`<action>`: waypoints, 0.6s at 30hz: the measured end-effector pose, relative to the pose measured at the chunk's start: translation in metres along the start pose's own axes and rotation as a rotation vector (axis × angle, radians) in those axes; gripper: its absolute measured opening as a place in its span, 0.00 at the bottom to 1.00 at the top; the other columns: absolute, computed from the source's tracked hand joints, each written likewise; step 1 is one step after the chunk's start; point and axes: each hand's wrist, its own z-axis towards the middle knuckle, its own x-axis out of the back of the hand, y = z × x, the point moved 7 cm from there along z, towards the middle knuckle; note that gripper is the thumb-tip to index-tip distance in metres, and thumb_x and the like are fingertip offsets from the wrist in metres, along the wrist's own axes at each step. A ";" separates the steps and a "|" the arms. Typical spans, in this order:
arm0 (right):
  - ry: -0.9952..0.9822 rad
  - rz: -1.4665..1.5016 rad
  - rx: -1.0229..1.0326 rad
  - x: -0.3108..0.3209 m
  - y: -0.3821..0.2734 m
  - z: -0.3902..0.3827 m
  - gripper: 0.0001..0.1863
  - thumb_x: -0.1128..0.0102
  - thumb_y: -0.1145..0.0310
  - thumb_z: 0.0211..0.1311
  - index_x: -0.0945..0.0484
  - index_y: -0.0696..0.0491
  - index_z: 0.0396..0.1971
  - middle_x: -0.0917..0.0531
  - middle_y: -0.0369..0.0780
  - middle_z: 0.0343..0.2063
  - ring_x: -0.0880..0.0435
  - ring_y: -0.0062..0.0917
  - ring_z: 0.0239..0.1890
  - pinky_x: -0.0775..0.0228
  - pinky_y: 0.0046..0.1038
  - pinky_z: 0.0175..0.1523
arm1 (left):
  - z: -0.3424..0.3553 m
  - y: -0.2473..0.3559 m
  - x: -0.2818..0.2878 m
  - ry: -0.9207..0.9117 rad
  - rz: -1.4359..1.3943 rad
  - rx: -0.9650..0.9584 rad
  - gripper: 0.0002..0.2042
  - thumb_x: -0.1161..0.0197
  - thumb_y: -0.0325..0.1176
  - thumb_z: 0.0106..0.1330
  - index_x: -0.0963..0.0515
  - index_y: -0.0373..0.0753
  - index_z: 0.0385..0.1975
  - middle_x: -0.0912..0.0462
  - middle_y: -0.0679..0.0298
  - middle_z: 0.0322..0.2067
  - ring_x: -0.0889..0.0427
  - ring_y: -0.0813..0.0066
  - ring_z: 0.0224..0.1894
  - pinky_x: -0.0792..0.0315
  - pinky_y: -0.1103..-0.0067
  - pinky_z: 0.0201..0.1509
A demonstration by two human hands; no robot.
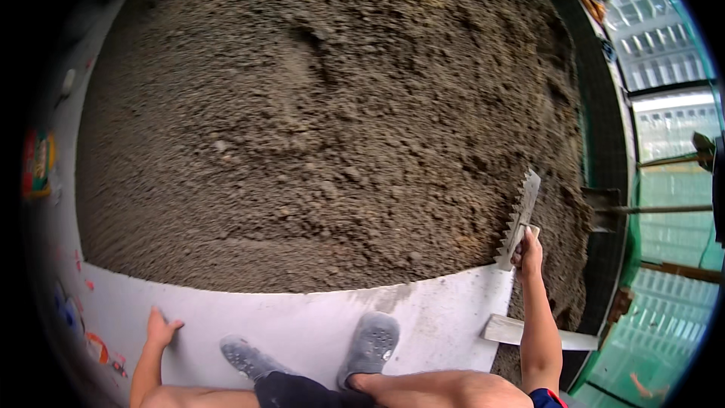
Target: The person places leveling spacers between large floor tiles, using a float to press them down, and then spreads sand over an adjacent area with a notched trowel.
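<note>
My right hand (529,255) is wrapped round the handle of a notched trowel (521,214), a long grey metal blade with teeth along its left edge. The blade points away from me over the right side of a bed of crumbly brown mortar or sand (325,143). Its lower end lies by the far right corner of a white slab (294,325). My left hand (160,328) is low over the slab's left part, fingers stretched and thumb apart, holding nothing. Whether it presses on the slab I cannot tell.
My feet in grey clogs (371,344) stand on the slab. A pale strip (540,332) lies by its right edge. A long-handled tool (604,210) leans at the right, before green netting and translucent panels (668,219). A green and yellow packet (38,164) lies far left.
</note>
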 end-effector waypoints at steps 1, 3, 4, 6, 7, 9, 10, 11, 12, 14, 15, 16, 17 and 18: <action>-0.023 0.080 -0.077 -0.024 0.010 -0.013 0.22 0.44 0.42 0.64 0.34 0.44 0.24 0.36 0.28 0.14 0.40 0.16 0.11 0.48 0.22 0.16 | -0.004 0.030 0.006 -0.072 -0.006 0.043 0.44 0.22 0.44 0.44 0.37 0.22 0.57 0.27 0.38 0.54 0.27 0.45 0.58 0.34 0.65 0.63; -0.146 0.117 -0.216 -0.082 0.036 -0.046 0.26 0.49 0.33 0.63 0.35 0.43 0.25 0.34 0.30 0.15 0.40 0.17 0.12 0.48 0.19 0.18 | -0.013 0.045 0.024 -0.135 -0.004 0.087 0.42 0.21 0.45 0.44 0.35 0.23 0.53 0.26 0.38 0.52 0.27 0.45 0.57 0.33 0.65 0.62; -0.192 0.148 -0.259 -0.122 0.068 -0.059 0.27 0.51 0.32 0.62 0.34 0.43 0.27 0.34 0.30 0.16 0.42 0.18 0.12 0.50 0.20 0.17 | -0.019 0.028 0.018 -0.138 0.003 0.106 0.41 0.21 0.46 0.44 0.35 0.24 0.52 0.26 0.39 0.51 0.26 0.45 0.56 0.33 0.65 0.62; -0.340 0.319 -0.382 -0.191 0.090 -0.117 0.25 0.52 0.34 0.65 0.35 0.43 0.29 0.36 0.31 0.15 0.43 0.20 0.11 0.51 0.23 0.16 | -0.020 0.020 0.017 -0.107 0.050 0.086 0.41 0.21 0.47 0.44 0.34 0.25 0.51 0.25 0.39 0.50 0.26 0.44 0.55 0.32 0.64 0.60; -0.406 0.290 -0.395 -0.222 0.093 -0.139 0.31 0.55 0.27 0.60 0.37 0.43 0.27 0.38 0.30 0.14 0.45 0.19 0.09 0.51 0.23 0.16 | -0.017 0.019 0.017 -0.124 0.059 0.084 0.41 0.21 0.48 0.44 0.34 0.25 0.50 0.25 0.39 0.50 0.26 0.44 0.54 0.32 0.64 0.60; -0.483 0.331 -0.295 -0.268 0.096 -0.165 0.24 0.53 0.39 0.69 0.37 0.46 0.28 0.36 0.34 0.13 0.42 0.21 0.09 0.48 0.24 0.15 | -0.012 0.036 0.015 -0.154 0.060 0.081 0.41 0.21 0.49 0.44 0.34 0.25 0.49 0.25 0.39 0.50 0.26 0.44 0.54 0.31 0.64 0.60; -0.519 0.363 -0.313 -0.293 0.091 -0.181 0.24 0.53 0.40 0.69 0.37 0.47 0.28 0.35 0.35 0.13 0.40 0.22 0.09 0.47 0.24 0.15 | -0.014 0.039 0.015 -0.159 0.060 0.091 0.40 0.21 0.50 0.44 0.34 0.26 0.48 0.25 0.40 0.50 0.26 0.44 0.54 0.31 0.64 0.60; -0.555 0.397 -0.327 -0.318 0.084 -0.197 0.23 0.53 0.41 0.70 0.37 0.47 0.29 0.34 0.35 0.14 0.39 0.22 0.09 0.46 0.24 0.15 | -0.017 0.037 0.014 -0.140 0.065 0.082 0.40 0.21 0.50 0.44 0.33 0.26 0.48 0.25 0.40 0.50 0.25 0.44 0.54 0.31 0.64 0.60; -0.614 0.394 -0.316 -0.342 0.079 -0.207 0.23 0.52 0.42 0.70 0.37 0.48 0.29 0.35 0.35 0.13 0.39 0.22 0.09 0.45 0.24 0.15 | -0.017 0.036 0.013 -0.115 0.066 0.072 0.40 0.22 0.50 0.44 0.33 0.26 0.48 0.25 0.40 0.50 0.25 0.45 0.54 0.30 0.64 0.60; -0.778 0.296 -0.336 -0.387 0.070 -0.231 0.23 0.51 0.42 0.70 0.37 0.48 0.30 0.34 0.34 0.13 0.37 0.22 0.10 0.43 0.25 0.15 | -0.022 0.031 0.016 -0.077 0.060 0.059 0.39 0.22 0.51 0.45 0.33 0.27 0.47 0.25 0.41 0.50 0.25 0.45 0.54 0.30 0.64 0.59; -0.890 0.248 -0.347 -0.409 0.073 -0.238 0.24 0.51 0.42 0.70 0.37 0.48 0.28 0.34 0.34 0.14 0.37 0.21 0.10 0.43 0.24 0.16 | -0.022 0.036 0.016 -0.061 0.048 0.050 0.39 0.23 0.51 0.46 0.33 0.27 0.48 0.25 0.41 0.50 0.25 0.45 0.54 0.30 0.64 0.59; -0.972 0.154 -0.325 -0.424 0.072 -0.242 0.23 0.50 0.43 0.69 0.35 0.49 0.29 0.32 0.34 0.14 0.35 0.20 0.11 0.42 0.24 0.16 | -0.022 0.041 0.017 -0.045 0.036 0.039 0.38 0.23 0.51 0.47 0.33 0.27 0.48 0.25 0.41 0.50 0.25 0.45 0.54 0.30 0.64 0.59; -1.051 0.058 -0.301 -0.439 0.069 -0.248 0.23 0.50 0.43 0.69 0.34 0.50 0.30 0.30 0.34 0.15 0.34 0.19 0.12 0.41 0.24 0.17 | -0.026 0.042 0.018 -0.023 0.003 0.082 0.38 0.24 0.50 0.48 0.33 0.27 0.49 0.25 0.41 0.50 0.26 0.46 0.55 0.30 0.64 0.59; -1.113 -0.127 -0.159 -0.443 0.054 -0.259 0.23 0.48 0.44 0.69 0.32 0.51 0.32 0.29 0.34 0.16 0.32 0.19 0.13 0.39 0.24 0.18 | -0.032 0.041 0.015 -0.007 -0.032 0.117 0.37 0.25 0.50 0.49 0.33 0.27 0.50 0.25 0.41 0.50 0.26 0.46 0.55 0.31 0.64 0.60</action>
